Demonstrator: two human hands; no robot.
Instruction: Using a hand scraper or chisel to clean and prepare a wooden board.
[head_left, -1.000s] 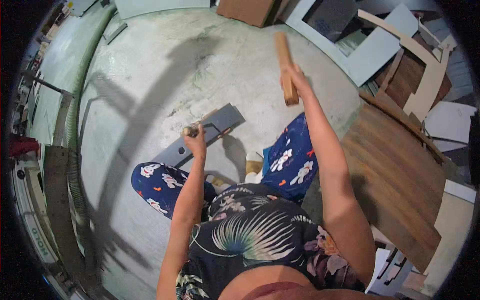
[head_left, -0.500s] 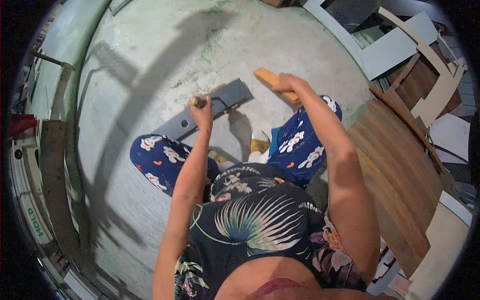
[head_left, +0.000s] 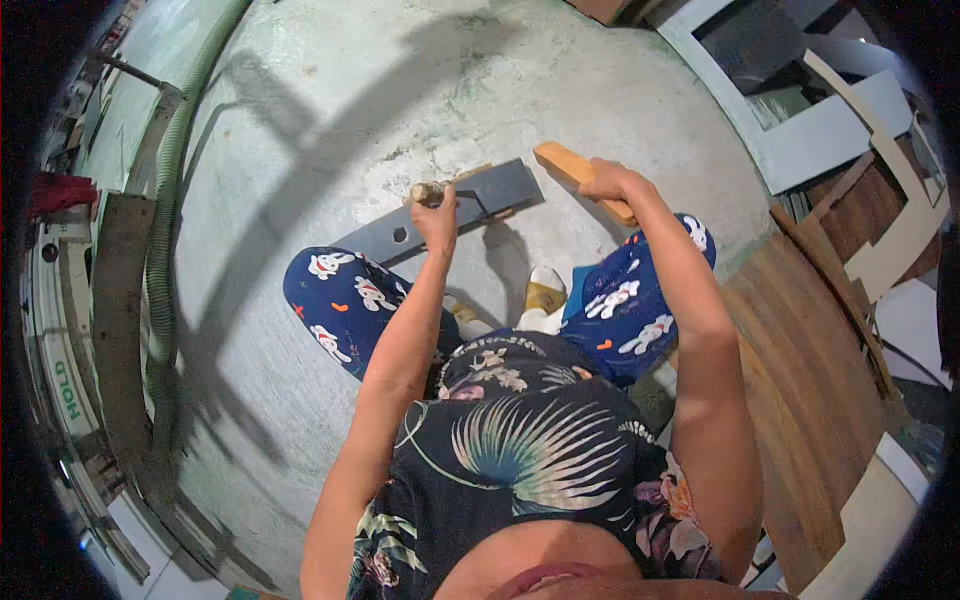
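A worker sits on a concrete floor (head_left: pixel 330 60), knees spread, with a grey board (head_left: pixel 512 186) lying at a slant in front, near the left knee (head_left: pixel 330 275) at its lower end. The left hand (head_left: pixel 436 224) is closed around a round wooden handle (head_left: pixel 425 192) over the board's middle, up the board from a dark round hole (head_left: pixel 400 235). What the handle ends in is hidden by the fingers. The right hand (head_left: pixel 608 180) is clamped on a thick wooden bar (head_left: pixel 560 163), well apart from the left, just beyond the right knee (head_left: pixel 694 234) and beside the board's far end; the bar seems clear of the floor.

The step in hand looks like steadying a tool on the board with the bar ready as a mallet, a reading from the grips alone. If so, the next move calls for an upright handle, a firm board and a square blow to the handle's top, with the left fingers kept below it.

Brown panels (head_left: pixel 800 400) and pale offcuts (head_left: pixel 840 130) lie at right; a ribbed hose (head_left: pixel 165 220) runs at left.
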